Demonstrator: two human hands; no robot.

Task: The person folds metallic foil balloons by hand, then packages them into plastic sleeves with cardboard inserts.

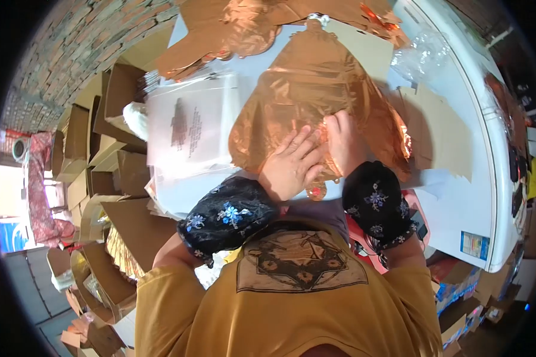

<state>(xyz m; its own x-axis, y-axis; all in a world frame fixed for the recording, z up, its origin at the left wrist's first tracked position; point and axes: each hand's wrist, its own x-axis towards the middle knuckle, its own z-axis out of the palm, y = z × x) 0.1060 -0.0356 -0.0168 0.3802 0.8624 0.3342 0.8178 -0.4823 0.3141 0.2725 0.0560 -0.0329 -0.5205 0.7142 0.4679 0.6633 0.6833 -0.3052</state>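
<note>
Crinkled copper-coloured foil balloon (pixel 309 89) laid flat on white worktop (pixel 458 196), left hand (pixel 292 165) pressed on its near edge, fingers spread open, right hand (pixel 341 141) set alongside, fingers curled, grip not discernible, clear printed plastic bags (pixel 187 128) stacked to the left.

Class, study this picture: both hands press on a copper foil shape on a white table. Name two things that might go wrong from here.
1. The left hand and right hand press flat on the thin copper foil shape; it may crease or tear.
2. The stack of clear packets lies near the edge of the white table and might slide onto the cardboard boxes beside it.
</note>
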